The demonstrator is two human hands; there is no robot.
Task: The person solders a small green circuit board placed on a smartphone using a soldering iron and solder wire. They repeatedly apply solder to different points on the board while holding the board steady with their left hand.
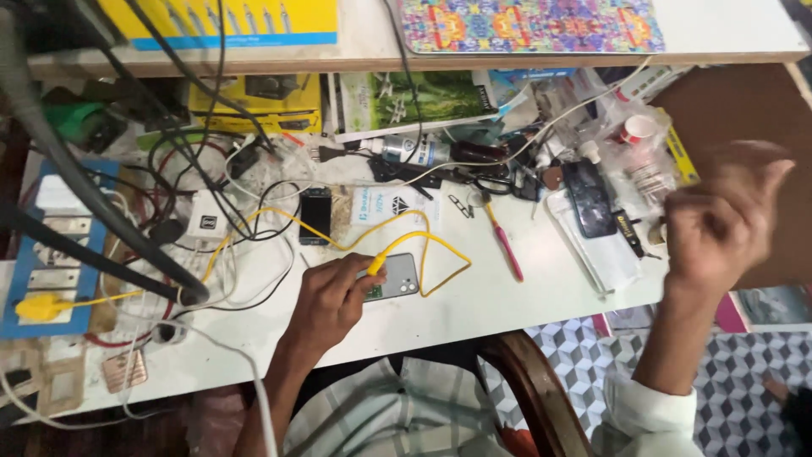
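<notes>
Two hands: both are showing over a cluttered white table (507,296).
Left hand (334,296): it is resting on the table, fingers curled and pinching the plug end of a yellow cable (440,250) against a grey phone (396,277).
Grey phone: it is lying flat, back up, near the front edge of the table, partly under the left fingertips.
Yellow cable: it is looping beside the phone on the right, then running left across the table to a yellow plug (38,306) on a blue board (42,245).
Right hand (727,220): it is hanging in the air past the right end of the table, blurred, fingers loosely curled with the thumb up, holding nothing that can be made out.
Black phone (315,216): it is lying just behind the left hand, touching the yellow cable.
Pink-handled tool (505,245): it is lying to the right of the cable loop.
Dark phone (589,199): it is resting on a clear plastic sleeve near the right hand.
Black wires (182,178): they are tangling over the left part of the table.
</notes>
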